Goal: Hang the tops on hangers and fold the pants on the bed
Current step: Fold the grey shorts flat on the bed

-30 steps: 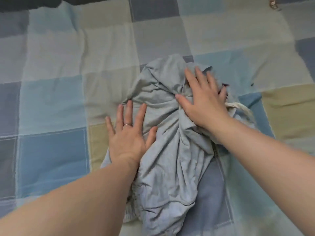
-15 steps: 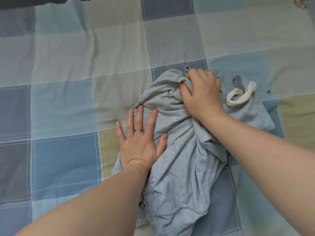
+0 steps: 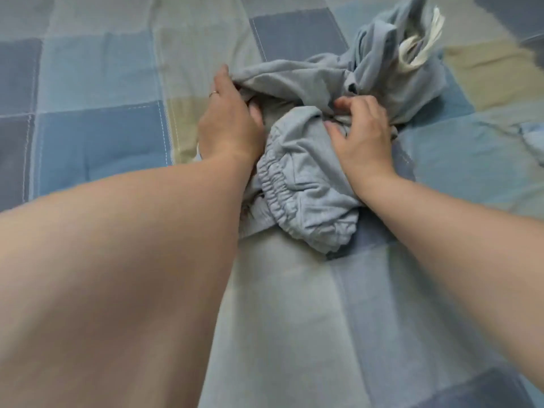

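Grey pants (image 3: 306, 184) lie crumpled on the checked bed cover (image 3: 97, 136), their elastic waistband bunched near me and the legs trailing to the upper right. A white drawstring (image 3: 421, 51) shows at the far end of the heap. My left hand (image 3: 228, 119), a ring on one finger, grips a fold at the left edge of the cloth with its fingers tucked under. My right hand (image 3: 360, 136) clutches bunched fabric in the middle of the heap.
The bed cover is a patchwork of blue, grey and beige squares. A pale blue bit of cloth (image 3: 532, 142) lies at the right edge. A dark blurred shape (image 3: 518, 19) fills the top right corner.
Both hands went from pressing flat on the pants to grasping them. The heap has been bunched up and turned, so the waistband now lies near me and the drawstring far right.
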Demonstrator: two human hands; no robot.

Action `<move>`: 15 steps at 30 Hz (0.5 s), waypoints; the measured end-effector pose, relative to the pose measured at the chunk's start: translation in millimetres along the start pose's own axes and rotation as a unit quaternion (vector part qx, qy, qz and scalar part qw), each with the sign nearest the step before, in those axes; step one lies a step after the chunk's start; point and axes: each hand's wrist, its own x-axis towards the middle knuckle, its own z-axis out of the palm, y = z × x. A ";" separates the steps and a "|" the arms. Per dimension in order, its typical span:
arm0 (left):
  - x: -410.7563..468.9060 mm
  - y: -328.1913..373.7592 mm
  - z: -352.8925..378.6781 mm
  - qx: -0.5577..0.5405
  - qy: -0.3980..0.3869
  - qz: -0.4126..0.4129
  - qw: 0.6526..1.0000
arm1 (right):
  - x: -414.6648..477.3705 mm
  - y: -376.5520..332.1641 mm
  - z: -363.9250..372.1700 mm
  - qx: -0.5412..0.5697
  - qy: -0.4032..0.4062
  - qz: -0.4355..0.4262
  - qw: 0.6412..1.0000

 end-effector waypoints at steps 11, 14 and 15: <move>-186.6 -36.5 -82.2 0.012 -0.127 0.009 0.992 | -173.1 -39.8 -96.3 0.008 -0.179 0.135 0.974; -249.6 -47.2 -113.8 0.015 -0.171 -0.014 0.985 | -216.0 -56.4 -124.9 0.024 -0.232 0.187 0.954; -269.3 -51.0 -125.2 0.012 -0.187 -0.017 0.982 | -229.8 -61.0 -133.7 0.026 -0.246 0.202 0.948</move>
